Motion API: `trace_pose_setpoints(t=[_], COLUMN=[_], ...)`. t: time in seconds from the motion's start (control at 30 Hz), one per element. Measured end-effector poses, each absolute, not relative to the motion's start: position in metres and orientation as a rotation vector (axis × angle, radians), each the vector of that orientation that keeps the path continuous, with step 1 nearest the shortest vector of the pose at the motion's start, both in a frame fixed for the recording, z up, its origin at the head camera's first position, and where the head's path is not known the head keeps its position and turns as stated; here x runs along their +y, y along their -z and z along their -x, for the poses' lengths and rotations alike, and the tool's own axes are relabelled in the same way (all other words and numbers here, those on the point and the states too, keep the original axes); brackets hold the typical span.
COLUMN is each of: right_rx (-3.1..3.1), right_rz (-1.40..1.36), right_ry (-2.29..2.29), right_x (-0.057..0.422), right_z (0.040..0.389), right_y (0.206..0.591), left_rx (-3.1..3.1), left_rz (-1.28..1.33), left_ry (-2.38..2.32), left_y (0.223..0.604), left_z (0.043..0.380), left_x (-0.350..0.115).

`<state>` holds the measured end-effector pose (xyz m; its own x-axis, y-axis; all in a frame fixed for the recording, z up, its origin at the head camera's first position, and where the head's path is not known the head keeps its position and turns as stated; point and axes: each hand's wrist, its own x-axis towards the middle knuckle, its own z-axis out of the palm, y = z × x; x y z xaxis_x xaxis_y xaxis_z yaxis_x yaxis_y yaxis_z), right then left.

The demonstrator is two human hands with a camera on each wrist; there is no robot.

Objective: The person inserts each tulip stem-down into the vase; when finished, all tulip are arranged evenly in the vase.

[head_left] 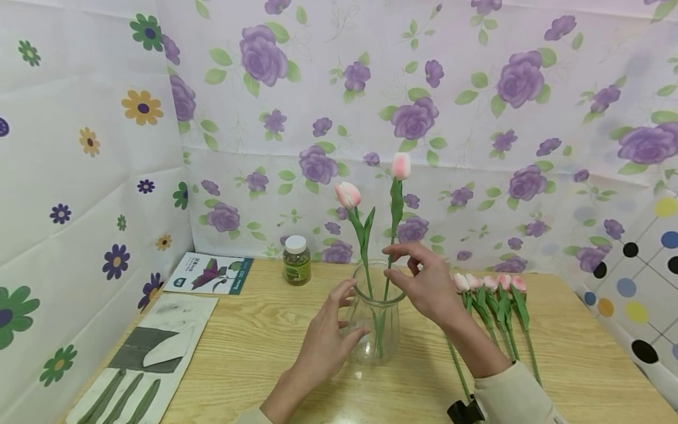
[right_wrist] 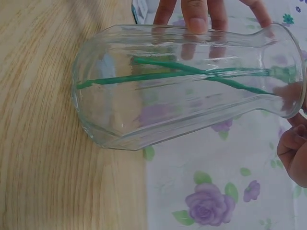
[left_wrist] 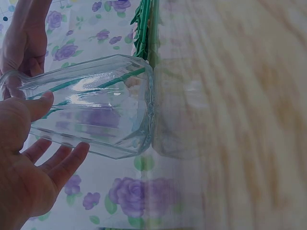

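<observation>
A clear glass vase (head_left: 365,341) with a flared rim stands upright on the wooden table. Two green stems cross inside it, as the right wrist view shows. My left hand (head_left: 331,335) is curved about the vase's left side, thumb in front and fingers toward the back. At the mouth, my right hand (head_left: 426,282) pinches the stem of a pink-and-white tulip (head_left: 401,166) between thumb and index finger. Another pink-and-white tulip (head_left: 348,195) leans to the left in the vase, its leaves above the rim.
Several pink tulips (head_left: 489,283) lie on the table (head_left: 254,353) right of the vase, partly behind my right forearm. A white-capped jar (head_left: 296,265) stands at the back. On the left lie a printed card (head_left: 209,274) and a patterned sheet (head_left: 175,309). Floral cloth (head_left: 360,129) hangs behind.
</observation>
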<state>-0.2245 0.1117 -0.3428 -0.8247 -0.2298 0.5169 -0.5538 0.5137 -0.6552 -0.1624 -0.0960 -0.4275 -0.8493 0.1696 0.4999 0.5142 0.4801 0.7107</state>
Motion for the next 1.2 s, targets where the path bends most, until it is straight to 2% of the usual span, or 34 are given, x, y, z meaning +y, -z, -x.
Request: trace_pose_setpoints(t=[1.2], right_rx=[-2.477], right_rz=[-0.711], right_ry=[-1.213], right_x=[0.1101], right_z=[0.2261], right_y=[0.3383], left_rx=[-2.364], left_rz=[0.551], left_ry=[1.337], left_y=[0.4282], left_z=[0.1622], left_x=[-0.0952])
